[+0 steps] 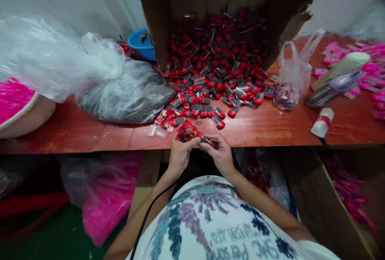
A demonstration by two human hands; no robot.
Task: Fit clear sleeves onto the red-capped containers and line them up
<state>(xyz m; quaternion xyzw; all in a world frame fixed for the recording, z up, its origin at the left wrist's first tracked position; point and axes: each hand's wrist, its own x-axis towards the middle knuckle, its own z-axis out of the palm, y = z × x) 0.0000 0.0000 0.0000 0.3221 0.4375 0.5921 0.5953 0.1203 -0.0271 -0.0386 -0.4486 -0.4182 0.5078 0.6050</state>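
At the table's front edge, my left hand [180,154] is closed on a red printed packet [189,131]. My right hand [221,152] meets it from the other side, thumb and fingers pinched around a small clear bottle [209,141] with dark contents. Bottle and packet touch, but I cannot tell whether one is inside the other. Just beyond my hands, loose small clear bottles with red caps [218,121] lie on the table, spilling out of a large cardboard box [156,23]. More red printed packets [161,117] and small clear plastic pieces [157,132] are left of my hands.
On the left are a plastic bag of dark beads [129,95] and a white tub [39,115] of pink pieces. A blue basin [142,43] stands behind. To the right are a clear bag [290,75], plastic rolls [333,83] and a pink pile [373,67].
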